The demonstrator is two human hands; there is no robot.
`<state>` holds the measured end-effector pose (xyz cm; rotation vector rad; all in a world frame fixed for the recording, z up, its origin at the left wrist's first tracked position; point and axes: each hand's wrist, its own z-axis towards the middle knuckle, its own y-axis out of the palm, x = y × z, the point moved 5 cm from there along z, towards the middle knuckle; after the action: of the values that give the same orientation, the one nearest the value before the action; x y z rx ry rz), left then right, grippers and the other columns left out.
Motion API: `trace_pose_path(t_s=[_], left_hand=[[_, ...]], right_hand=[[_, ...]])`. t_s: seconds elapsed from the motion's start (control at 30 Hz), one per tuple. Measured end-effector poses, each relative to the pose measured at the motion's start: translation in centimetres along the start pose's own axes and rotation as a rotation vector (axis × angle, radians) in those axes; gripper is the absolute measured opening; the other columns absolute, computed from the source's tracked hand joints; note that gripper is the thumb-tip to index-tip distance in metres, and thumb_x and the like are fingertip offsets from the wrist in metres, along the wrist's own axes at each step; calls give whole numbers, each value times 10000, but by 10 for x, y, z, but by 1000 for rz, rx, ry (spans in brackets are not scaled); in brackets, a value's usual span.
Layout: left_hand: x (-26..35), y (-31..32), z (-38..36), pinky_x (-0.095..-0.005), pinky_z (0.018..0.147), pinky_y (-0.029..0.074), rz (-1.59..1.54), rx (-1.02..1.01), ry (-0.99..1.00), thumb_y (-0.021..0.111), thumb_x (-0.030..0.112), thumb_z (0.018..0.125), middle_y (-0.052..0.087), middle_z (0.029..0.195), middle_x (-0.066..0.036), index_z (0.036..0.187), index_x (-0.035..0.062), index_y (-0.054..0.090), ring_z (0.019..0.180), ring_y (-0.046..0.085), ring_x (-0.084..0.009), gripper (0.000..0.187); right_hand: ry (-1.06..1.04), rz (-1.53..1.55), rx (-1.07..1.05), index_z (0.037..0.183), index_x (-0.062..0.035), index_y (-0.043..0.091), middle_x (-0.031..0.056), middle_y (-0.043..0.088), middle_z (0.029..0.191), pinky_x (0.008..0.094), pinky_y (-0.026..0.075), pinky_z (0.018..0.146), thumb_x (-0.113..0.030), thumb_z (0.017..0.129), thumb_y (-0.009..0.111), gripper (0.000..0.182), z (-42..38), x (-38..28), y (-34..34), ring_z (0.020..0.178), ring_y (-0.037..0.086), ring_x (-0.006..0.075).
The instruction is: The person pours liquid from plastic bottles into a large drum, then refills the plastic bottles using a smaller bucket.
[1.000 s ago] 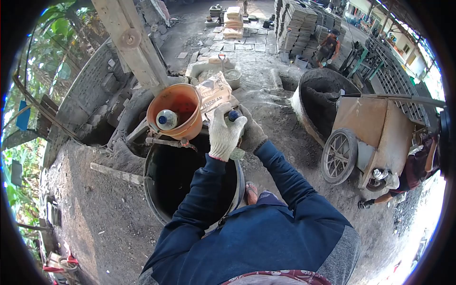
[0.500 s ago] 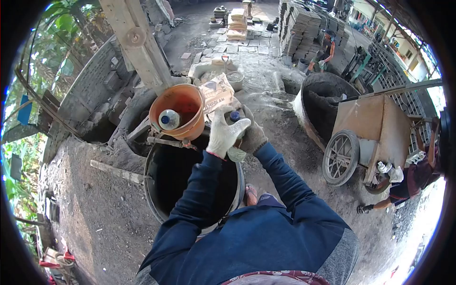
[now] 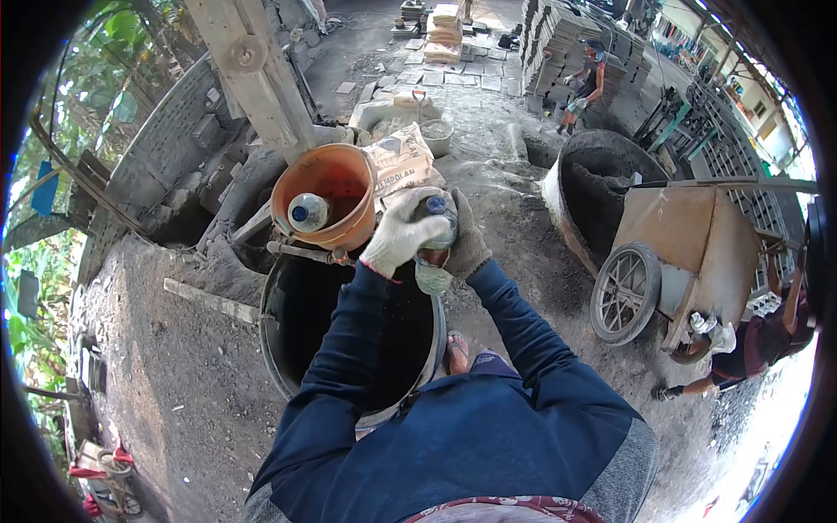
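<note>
Both my hands wear pale work gloves. Between them is a clear plastic bottle (image 3: 445,220) with a blue cap, held upright over the right rim of a dark round drum (image 3: 272,336). My left hand (image 3: 402,234) has its fingers across the bottle's left side. On the other side, my right hand (image 3: 469,237) wraps round it. An orange bucket (image 3: 353,228) stands left of my hands, with another blue-capped bottle (image 3: 309,212) inside. Just behind my hands lies a printed paper sack (image 3: 401,159).
A cart (image 3: 667,228) with a spoked wheel stands at the right, beside a person (image 3: 772,349). Behind it is a round pit (image 3: 558,196). Another person (image 3: 590,87) is near stacked slabs (image 3: 549,52). A wooden post (image 3: 253,74) rises at upper left.
My left hand has shifted slightly left and its fingers now lie across the bottle, which shows more clearly. The person near the slabs stands more upright.
</note>
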<state>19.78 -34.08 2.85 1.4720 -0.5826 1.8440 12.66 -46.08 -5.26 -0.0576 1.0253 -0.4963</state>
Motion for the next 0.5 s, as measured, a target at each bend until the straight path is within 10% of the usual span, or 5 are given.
trace_pose_path(t_s=[0.33,0.5], left_hand=[[-18,-2,3,-299,947,542,-60,85,-93,751,69,915,686,1152,-57,1265,7,630,1061,650,-128,376],[-33,11,-9,-301,847,556,-91,272,-56,776,79,886,686,1062,-39,1190,31,638,965,656,-116,337]], right_hand=[[2,-40,-156,1625,-13,24,257,522,1456,426,440,1141,-242,726,907,1281,23,-9,-16,1335,559,358],[104,-12,-269,1547,-41,367,192,633,1328,393,523,1007,-208,832,841,874,46,-43,-70,1191,646,301]])
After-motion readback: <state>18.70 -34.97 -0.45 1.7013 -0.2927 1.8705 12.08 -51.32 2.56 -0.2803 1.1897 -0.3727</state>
